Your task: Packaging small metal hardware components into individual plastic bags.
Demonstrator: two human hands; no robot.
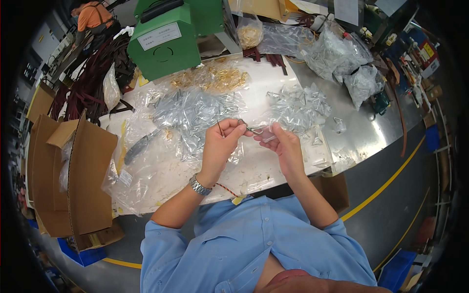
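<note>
My left hand is closed, its thumb and index finger pinching one end of a small silver metal hook. A thin brown strip sticks up between the fingers of the same hand. My right hand is closed at the hook's other end, with a small clear plastic bag at its fingertips. Both hands are above the white tabletop. Behind the left hand lies a heap of bagged silver metal pieces. A second heap of bagged metal triangles lies beyond the right hand.
A green machine stands at the back, with gold-coloured hardware in front. Cardboard boxes stand at the left, near dark red straps. Large clear bags lie back right. A person in orange is far left.
</note>
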